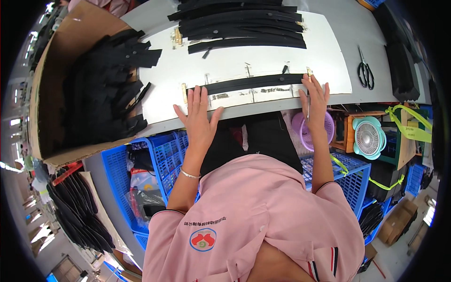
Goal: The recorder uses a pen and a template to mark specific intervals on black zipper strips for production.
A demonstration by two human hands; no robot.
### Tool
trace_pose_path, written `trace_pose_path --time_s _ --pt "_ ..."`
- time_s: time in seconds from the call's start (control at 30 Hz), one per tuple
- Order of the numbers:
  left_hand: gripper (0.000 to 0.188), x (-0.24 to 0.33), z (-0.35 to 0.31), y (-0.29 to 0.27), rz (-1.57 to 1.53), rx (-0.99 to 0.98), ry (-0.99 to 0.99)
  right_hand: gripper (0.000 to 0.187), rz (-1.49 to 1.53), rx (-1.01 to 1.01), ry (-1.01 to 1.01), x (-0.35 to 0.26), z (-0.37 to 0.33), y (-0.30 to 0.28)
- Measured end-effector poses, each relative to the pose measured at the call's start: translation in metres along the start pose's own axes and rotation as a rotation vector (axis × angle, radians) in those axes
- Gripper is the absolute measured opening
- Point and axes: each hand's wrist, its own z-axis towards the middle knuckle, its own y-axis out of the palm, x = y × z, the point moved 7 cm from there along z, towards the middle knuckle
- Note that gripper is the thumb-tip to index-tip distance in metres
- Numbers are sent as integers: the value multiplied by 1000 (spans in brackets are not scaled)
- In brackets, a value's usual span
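A long black zipper strip [249, 83] lies across the white board [324, 61], with a small black pull tab standing off its far edge. My left hand [199, 110] is flat, fingers spread, its fingertips on the strip's left end. At the other end, the fingertips of my right hand [315, 96] press near a yellowish marker strip [309, 72]. A slim silver pen-like tool [308, 107] is tucked in my right hand, pointing back toward me. Beyond, several similar black strips [244, 28] lie side by side on the board.
A cardboard box [51, 84] full of black strips stands at the left. Black-handled scissors [365, 73] lie on the grey table [376, 96] at the right. Below the edge are blue crates [117, 183], a purple basket [300, 136] and a turquoise fan [369, 137].
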Motion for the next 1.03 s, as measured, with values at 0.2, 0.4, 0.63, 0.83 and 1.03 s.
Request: trace_pose_path --time_s 0.2,0.4,0.63,0.83,1.03 --pt "75 0 -1 -5 -1 28 -13 29 136 45 -32 -50 31 -6" --pt "74 -2 1 -6 -46 42 -43 16 948 -219 205 -150 67 43" --pt "75 2 2 -12 -91 78 -58 25 829 -514 255 -178 68 130" --pt "79 -1 1 -14 -96 71 -69 26 750 -377 163 -186 67 126" --pt "79 -2 0 -10 -71 76 -62 26 700 -329 75 -185 65 132"
